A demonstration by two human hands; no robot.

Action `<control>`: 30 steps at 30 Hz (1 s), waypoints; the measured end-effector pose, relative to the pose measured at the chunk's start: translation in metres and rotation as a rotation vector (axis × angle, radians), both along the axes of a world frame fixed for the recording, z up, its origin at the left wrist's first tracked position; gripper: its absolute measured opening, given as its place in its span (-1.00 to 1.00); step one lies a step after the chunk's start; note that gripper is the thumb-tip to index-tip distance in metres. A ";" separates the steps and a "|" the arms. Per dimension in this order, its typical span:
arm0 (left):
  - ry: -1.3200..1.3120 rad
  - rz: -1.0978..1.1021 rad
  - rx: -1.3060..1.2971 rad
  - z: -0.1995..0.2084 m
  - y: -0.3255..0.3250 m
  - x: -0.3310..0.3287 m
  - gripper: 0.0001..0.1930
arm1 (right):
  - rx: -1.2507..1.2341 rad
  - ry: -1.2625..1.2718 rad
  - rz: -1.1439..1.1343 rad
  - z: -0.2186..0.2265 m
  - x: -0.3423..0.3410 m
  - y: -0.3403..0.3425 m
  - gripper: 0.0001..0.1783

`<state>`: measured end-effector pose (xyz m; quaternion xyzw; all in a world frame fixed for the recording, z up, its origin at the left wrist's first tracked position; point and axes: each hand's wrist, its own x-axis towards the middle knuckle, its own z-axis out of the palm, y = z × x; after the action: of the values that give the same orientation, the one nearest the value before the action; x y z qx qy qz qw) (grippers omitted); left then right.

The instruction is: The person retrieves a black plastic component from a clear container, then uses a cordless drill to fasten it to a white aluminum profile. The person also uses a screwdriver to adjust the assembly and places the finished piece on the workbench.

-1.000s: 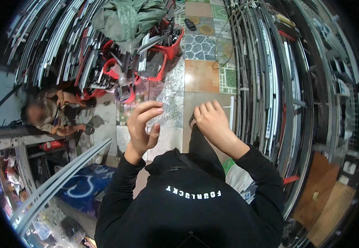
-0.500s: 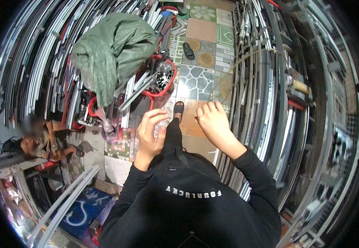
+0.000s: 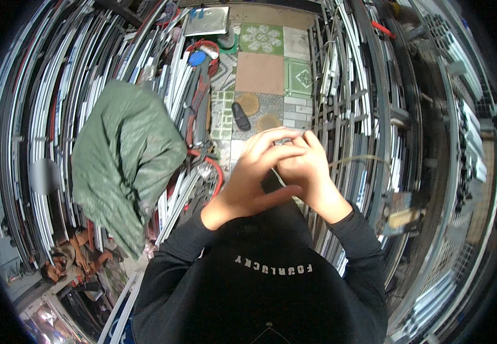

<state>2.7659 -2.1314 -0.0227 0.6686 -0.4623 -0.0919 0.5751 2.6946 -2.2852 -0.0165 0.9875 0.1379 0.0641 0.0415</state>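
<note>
My left hand [image 3: 255,174] is raised in front of my body, its fingers stretched out and the thumb held apart. Those fingers reach across my right hand [image 3: 310,172] and overlap it; I cannot tell whether the two hands press together. My right hand has bent fingers, curled inward and partly covered by the left. Anything inside that curl is hidden. Nothing shows in the left hand. Both wrists come out of black sleeves, and below them is my black top [image 3: 260,298].
A green sheet [image 3: 128,155] covers a heap at left, beside racks of long metal profiles [image 3: 42,114]. More profiles [image 3: 368,137] line the right. Between them runs a tiled floor [image 3: 260,73] with a black slipper [image 3: 240,117]. Another person [image 3: 79,261] is at lower left.
My hands were apart, the left low and the right farther off; now they have come together and overlap. The view has shifted, showing more of the far floor and a metal-topped stand.
</note>
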 end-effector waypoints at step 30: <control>0.280 -0.193 0.711 -0.149 -0.575 0.814 -0.48 | 0.518 0.777 -0.360 -0.111 0.784 -0.541 -0.65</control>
<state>3.5801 -2.7067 -0.1715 0.7606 -0.3793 -0.3901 0.3541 3.4781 -2.8260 -0.1273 0.9244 -0.0498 -0.2846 -0.2492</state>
